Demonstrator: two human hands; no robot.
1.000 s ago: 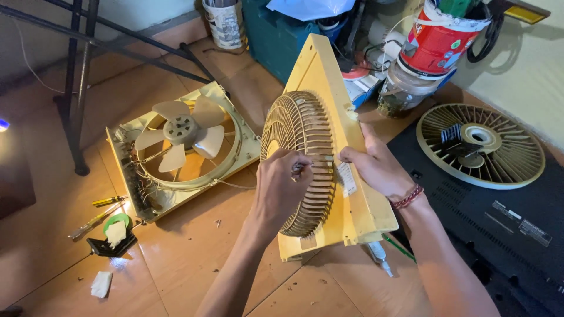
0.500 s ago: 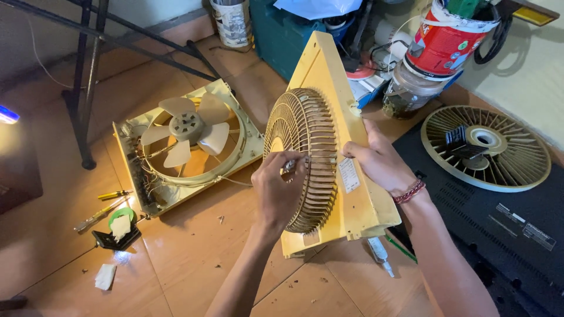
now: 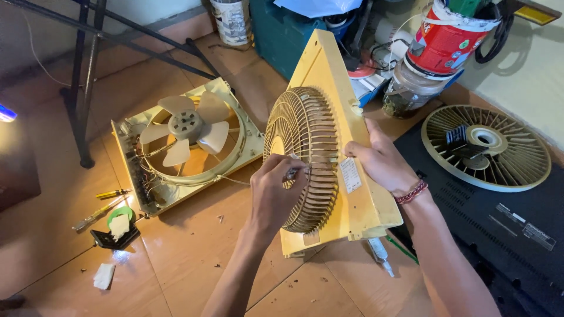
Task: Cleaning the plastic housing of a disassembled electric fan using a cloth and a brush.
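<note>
Your left hand (image 3: 275, 194) is curled at the face of a round, ribbed yellow plastic fan grille (image 3: 302, 158), its fingertips pinching something small and pale at the ribs (too small to tell what). The grille stands on edge, mounted on the front of a yellow plastic box-fan housing (image 3: 346, 105) that is propped upright on the orange tiled floor (image 3: 176, 258) directly in front of you. Your right hand (image 3: 382, 161), a red braided band at its wrist, lies with its fingers extended flat against the housing's side panel, just beside a pale rectangular sticker, steadying it; so the housing sits between your two hands.

To the left, well apart, lies the cream rear frame (image 3: 182, 147) of the fan with its five-bladed propeller facing up. Near it on the tiles are a yellow-handled screwdriver (image 3: 114, 193) and a green-rimmed roll of tape (image 3: 119, 218). To the right, a second round cream grille (image 3: 486, 147) rests flat on a black panel (image 3: 517, 235), and a red and white plastic bucket (image 3: 443, 38) stands behind.
</note>
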